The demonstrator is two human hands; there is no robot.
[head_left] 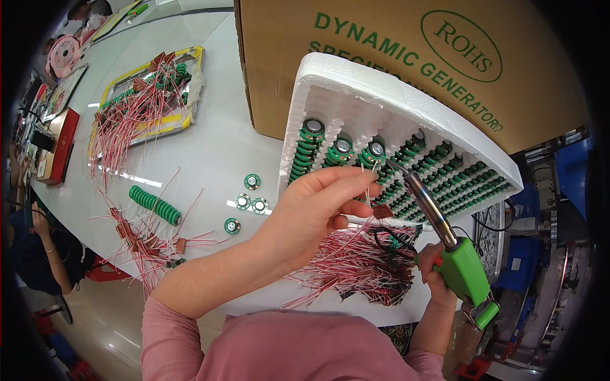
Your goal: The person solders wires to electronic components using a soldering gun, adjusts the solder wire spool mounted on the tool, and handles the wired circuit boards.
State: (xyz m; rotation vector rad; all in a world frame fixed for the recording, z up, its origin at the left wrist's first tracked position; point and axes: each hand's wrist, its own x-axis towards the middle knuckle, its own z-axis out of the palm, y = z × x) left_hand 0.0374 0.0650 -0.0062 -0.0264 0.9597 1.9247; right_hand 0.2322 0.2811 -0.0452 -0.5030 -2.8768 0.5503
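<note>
My left hand (318, 206) pinches a thin red-and-white wire lead (372, 190) with a small brown connector at its end, held up in front of a white foam tray (381, 101). The tray holds rows of stacked small green round speakers (343, 149). My right hand (432, 267) grips the green handle of a soldering iron (438, 222). Its metal tip points up-left toward the wire's end and the top speaker of a stack. A pile of red-and-white wire leads (356, 270) lies on the white table below both hands.
A large brown cardboard box (406, 57) stands behind the foam tray. Loose green speakers (251, 197), a lying stack of them (154, 204) and scattered leads sit to the left. A yellow-edged tray (149, 95) with more parts lies further back. Another person's arm (44, 238) is at the far left.
</note>
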